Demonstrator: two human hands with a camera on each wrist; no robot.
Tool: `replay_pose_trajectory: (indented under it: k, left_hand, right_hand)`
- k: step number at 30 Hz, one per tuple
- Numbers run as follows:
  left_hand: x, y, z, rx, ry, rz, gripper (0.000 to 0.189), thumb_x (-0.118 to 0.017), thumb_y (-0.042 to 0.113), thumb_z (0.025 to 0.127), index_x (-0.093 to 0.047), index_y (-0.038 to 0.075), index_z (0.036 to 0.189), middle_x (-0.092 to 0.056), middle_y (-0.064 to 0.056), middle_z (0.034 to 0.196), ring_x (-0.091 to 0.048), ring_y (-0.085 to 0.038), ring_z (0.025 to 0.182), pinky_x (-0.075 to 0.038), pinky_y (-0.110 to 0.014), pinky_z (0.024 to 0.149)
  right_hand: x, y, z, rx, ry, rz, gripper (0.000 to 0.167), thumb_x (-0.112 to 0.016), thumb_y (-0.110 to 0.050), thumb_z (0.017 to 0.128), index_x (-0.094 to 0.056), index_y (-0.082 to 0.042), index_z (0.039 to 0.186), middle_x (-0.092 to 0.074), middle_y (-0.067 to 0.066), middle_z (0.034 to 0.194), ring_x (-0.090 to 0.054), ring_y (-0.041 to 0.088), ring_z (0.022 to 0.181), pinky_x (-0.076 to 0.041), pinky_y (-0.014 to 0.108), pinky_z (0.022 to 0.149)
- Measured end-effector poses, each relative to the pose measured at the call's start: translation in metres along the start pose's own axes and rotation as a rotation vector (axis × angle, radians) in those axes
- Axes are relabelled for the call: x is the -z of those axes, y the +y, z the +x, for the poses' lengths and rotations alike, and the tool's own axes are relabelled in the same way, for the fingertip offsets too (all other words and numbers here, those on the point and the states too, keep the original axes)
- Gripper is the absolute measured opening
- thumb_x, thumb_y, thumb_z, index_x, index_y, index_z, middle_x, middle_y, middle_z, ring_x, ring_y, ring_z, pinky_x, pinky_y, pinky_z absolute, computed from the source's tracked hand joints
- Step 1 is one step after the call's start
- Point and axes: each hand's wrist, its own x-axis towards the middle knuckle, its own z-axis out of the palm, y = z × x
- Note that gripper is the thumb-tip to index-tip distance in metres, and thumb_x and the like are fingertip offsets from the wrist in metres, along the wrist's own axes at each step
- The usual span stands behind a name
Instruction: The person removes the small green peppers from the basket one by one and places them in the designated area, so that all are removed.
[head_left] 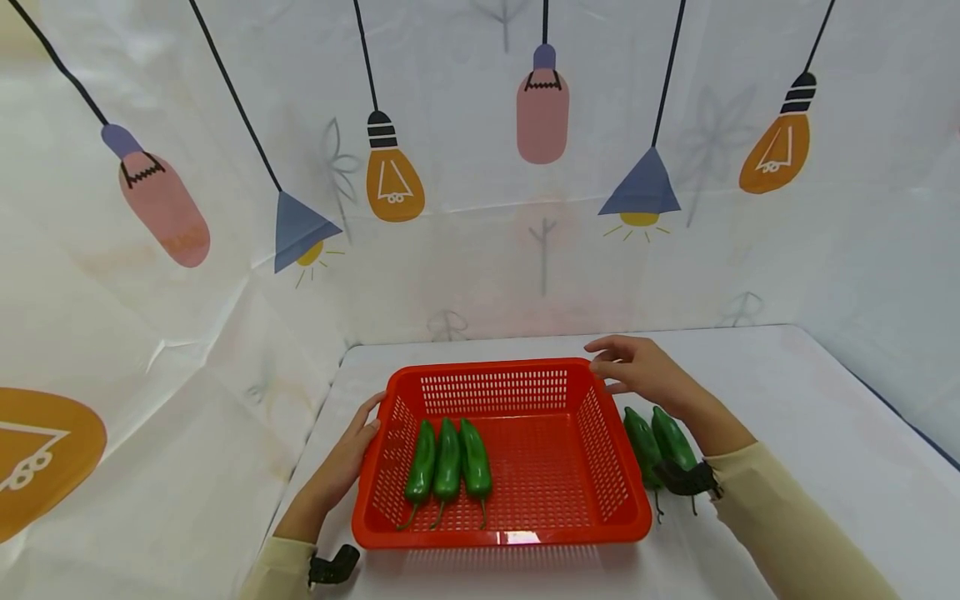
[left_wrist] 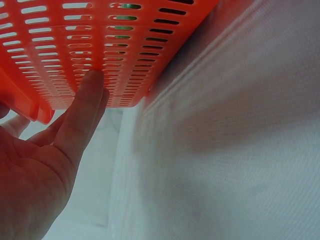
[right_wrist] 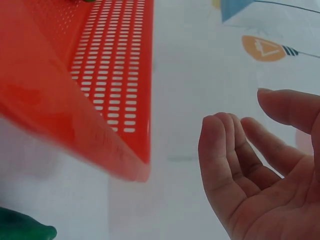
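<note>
A red plastic basket with slotted walls stands on the white table. Three long green peppers lie side by side in its left half, stems toward the near wall. At the basket's left rim, my left hand holds on, its fingers against the outer slotted wall. My right hand hovers by the far right corner, loosely bent and holding nothing; the right wrist view shows a gap between its fingers and the rim. Two more green peppers lie right of the basket, partly behind my right forearm.
A white table extends to the right of the basket. Behind it and along the left hangs a pale sheet printed with lamps and bulbs. Black straps sit on both wrists.
</note>
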Motion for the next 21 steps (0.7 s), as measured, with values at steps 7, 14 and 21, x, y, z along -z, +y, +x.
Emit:
replay_pose_trajectory:
  k: [7, 14, 21]
  left_hand:
    - [0.0, 0.0, -0.001, 0.005, 0.001, -0.005, 0.049, -0.03, 0.032, 0.113, -0.021, 0.025, 0.16, -0.043, -0.023, 0.147, -0.06, -0.03, 0.112, -0.053, -0.032, 0.088]
    - [0.003, -0.002, -0.001, -0.004, -0.006, -0.005, 0.049, -0.03, 0.031, 0.113, -0.021, 0.025, 0.161, -0.042, -0.023, 0.148, -0.06, -0.029, 0.113, -0.052, -0.031, 0.09]
    - [0.0, -0.003, -0.001, -0.011, -0.001, -0.02, 0.048, -0.031, 0.031, 0.113, -0.022, 0.026, 0.16, -0.043, -0.022, 0.148, -0.059, -0.028, 0.116, -0.051, -0.03, 0.091]
  right_hand:
    - [-0.011, -0.006, 0.01, -0.002, -0.039, 0.007, 0.045, -0.064, -0.02, 0.101, -0.054, 0.005, 0.138, -0.062, 0.027, 0.12, -0.066, 0.036, 0.102, -0.057, 0.048, 0.085]
    - [-0.024, -0.012, 0.02, 0.011, -0.082, 0.027, 0.043, -0.063, -0.017, 0.101, -0.056, 0.005, 0.137, -0.064, 0.022, 0.115, -0.066, 0.028, 0.097, -0.056, 0.047, 0.086]
    - [-0.031, -0.016, 0.026, 0.013, -0.103, 0.042, 0.043, -0.064, -0.016, 0.1, -0.055, 0.005, 0.137, -0.062, 0.024, 0.118, -0.064, 0.037, 0.103, -0.055, 0.052, 0.087]
